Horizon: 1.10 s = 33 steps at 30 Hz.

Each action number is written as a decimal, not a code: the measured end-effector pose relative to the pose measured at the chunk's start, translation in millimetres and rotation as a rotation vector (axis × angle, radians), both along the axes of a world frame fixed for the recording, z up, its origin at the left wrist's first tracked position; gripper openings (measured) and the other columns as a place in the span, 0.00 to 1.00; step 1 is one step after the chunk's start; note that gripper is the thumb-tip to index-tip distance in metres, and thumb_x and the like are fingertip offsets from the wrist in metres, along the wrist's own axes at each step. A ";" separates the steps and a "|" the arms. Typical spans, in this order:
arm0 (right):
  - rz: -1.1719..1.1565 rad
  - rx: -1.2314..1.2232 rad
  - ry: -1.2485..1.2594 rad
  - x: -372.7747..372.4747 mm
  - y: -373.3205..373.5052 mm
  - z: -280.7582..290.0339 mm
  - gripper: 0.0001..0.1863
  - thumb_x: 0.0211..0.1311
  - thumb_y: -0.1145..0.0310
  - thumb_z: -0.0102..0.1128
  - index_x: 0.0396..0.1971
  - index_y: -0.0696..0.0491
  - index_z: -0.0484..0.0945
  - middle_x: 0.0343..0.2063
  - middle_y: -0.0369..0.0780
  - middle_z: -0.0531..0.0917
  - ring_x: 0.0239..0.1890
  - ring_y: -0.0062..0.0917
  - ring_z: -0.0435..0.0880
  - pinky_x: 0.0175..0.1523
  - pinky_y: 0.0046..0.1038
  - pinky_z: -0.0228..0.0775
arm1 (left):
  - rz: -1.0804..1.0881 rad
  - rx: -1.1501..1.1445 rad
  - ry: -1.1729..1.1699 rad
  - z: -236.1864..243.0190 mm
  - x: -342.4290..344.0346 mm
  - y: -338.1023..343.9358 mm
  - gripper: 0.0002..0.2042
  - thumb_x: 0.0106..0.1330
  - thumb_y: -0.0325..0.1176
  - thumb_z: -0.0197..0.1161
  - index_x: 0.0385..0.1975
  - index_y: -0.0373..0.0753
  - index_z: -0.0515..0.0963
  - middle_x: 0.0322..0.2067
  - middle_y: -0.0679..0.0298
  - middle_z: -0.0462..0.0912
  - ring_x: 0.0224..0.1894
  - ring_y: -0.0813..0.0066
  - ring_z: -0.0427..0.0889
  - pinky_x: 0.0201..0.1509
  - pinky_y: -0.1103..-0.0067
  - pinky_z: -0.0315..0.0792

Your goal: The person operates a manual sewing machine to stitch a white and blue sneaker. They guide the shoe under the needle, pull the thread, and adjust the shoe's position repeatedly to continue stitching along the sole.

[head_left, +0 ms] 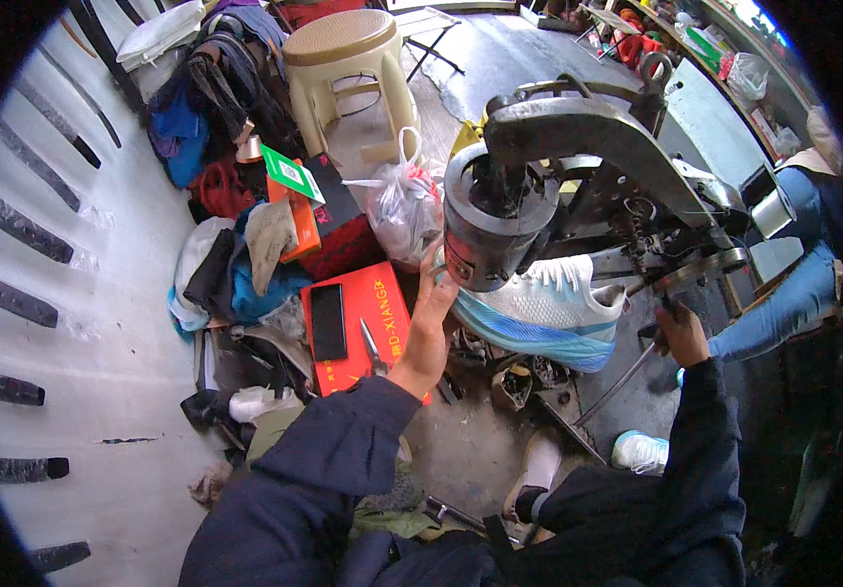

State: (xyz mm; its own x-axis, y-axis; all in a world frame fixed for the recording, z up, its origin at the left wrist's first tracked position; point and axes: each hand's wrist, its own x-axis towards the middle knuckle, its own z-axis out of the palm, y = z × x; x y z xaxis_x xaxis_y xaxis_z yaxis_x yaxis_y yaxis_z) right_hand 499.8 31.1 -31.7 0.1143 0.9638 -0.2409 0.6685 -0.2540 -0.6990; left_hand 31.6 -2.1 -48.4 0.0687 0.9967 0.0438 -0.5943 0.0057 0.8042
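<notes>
A white mesh sneaker with a blue wavy sole sits under the dark metal head of a shoe-patching machine. The machine's thick round cylinder covers part of its upper. My left hand grips the shoe's toe end, fingers partly hidden behind it. At the right side of the machine, my right hand is closed around a handle below the round hand wheel. Its fingertips are mostly out of sight.
A red box bears a black phone and scissors. Beyond stand a knotted plastic bag and a beige stool. Another person's jeans-clad leg is at the right. A white shoe rests on the floor.
</notes>
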 end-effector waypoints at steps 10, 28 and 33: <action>-0.290 0.574 -0.207 47.6 23.5 64.0 0.11 0.78 0.63 0.53 0.45 0.56 0.77 0.28 0.36 0.77 0.28 0.21 0.75 0.32 0.27 0.67 | 0.043 -0.010 0.069 -2.1 -1.5 0.6 0.30 0.82 0.39 0.44 0.80 0.38 0.50 0.75 0.61 0.61 0.77 0.69 0.58 0.81 0.73 0.46; -0.311 0.367 -0.089 62.0 20.2 37.1 0.08 0.75 0.69 0.54 0.47 0.57 0.77 0.28 0.41 0.79 0.28 0.25 0.78 0.33 0.32 0.71 | 0.063 -0.080 0.049 18.1 -3.2 3.7 0.29 0.82 0.39 0.46 0.80 0.40 0.52 0.72 0.61 0.65 0.73 0.69 0.64 0.79 0.73 0.52; -0.015 -0.053 0.057 -3.9 1.1 -2.3 0.18 0.74 0.60 0.62 0.53 0.58 0.81 0.35 0.40 0.85 0.32 0.24 0.80 0.36 0.30 0.75 | 0.091 -0.050 0.098 21.5 -3.1 2.7 0.30 0.82 0.40 0.46 0.80 0.39 0.51 0.72 0.60 0.66 0.72 0.69 0.65 0.78 0.73 0.52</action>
